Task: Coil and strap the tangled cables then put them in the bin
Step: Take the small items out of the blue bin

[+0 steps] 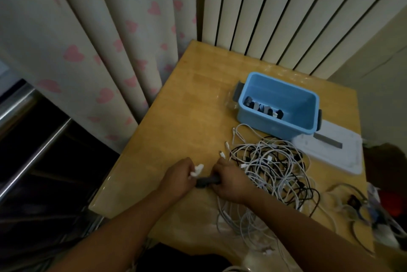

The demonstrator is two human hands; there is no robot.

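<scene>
The left hand [176,180] is closed around a small white coil [197,170], whose end sticks up between thumb and fingers. The right hand [229,180] pinches a dark strap [207,182] that spans the short gap between the two hands, low over the table [176,117]. No brand or writing can be read on anything. Just right of the right hand, touching it, lies the tangle [273,168] of white and black cables, running from the bin [278,104] down toward the near edge. The blue bin stands beyond the tangle, open, with a few strapped coils in its left end. A white lid [330,150] lies beside it to the right. Bare tabletop stretches left of and beyond the hands up to the curtain [99,51]; the table's left edge is near the left hand.
</scene>
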